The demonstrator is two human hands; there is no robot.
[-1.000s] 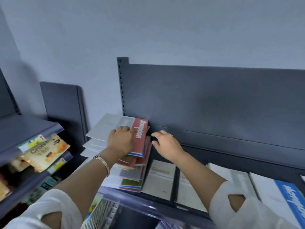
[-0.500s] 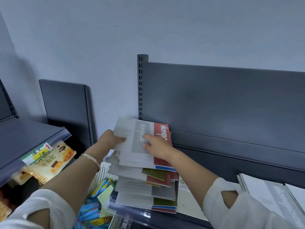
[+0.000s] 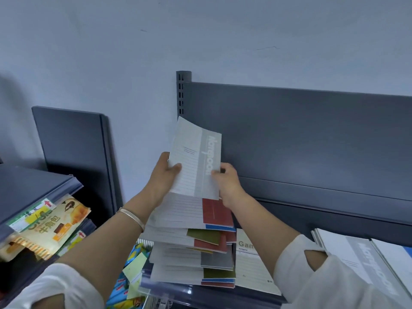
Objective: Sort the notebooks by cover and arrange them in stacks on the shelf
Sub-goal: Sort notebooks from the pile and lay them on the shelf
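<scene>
Two grips: left hand (image 3: pixel 162 178), right hand (image 3: pixel 228 186) fingers (image 3: pixel 176 167) clamp grey notebook (image 3: pixel 196 157) | stack (image 3: pixel 191 255) on dark shelf (image 3: pixel 198 297) | pale wall (image 3: pixel 111 52)

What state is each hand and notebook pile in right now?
Grey notebook, tilted above the stack, held by both hands.
Left hand, gripping its left edge.
Right hand, pinching its right edge.
Mixed stack, untidy, covers fanned out.
Cream notebook, lying flat beside the stack.

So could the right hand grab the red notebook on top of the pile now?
Not right now, probably: the right hand pinches the grey notebook, which the left hand holds too. The red notebook lies bare just under it, so after letting go, likely yes.
</scene>
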